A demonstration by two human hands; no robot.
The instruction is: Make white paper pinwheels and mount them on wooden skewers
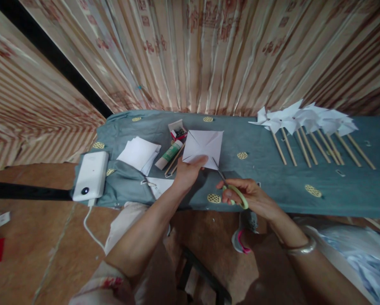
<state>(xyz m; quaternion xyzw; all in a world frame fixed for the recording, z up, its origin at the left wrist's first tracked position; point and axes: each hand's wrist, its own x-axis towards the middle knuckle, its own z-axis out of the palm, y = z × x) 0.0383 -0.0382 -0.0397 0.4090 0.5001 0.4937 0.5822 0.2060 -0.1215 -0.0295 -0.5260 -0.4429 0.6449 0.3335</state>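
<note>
A square of white paper (205,142) with slits and creases running from its corners toward the middle is held by my left hand (190,171), thumb on top at its near edge. My right hand (244,190) is closed round the pale green handles of scissors (239,195). Their blades meet the paper near its lower right corner. To the left of the paper lie a green and white glue stick (169,155), thin wooden sticks (176,163) and a small open box (177,130) with dark contents.
A stack of white paper (139,153) lies at the left, beside a white power bank (90,176) with a cable. Several paper pinwheels (291,118) on sticks rest at the right of the blue-green cloth (272,186). A patterned curtain (202,55) hangs behind.
</note>
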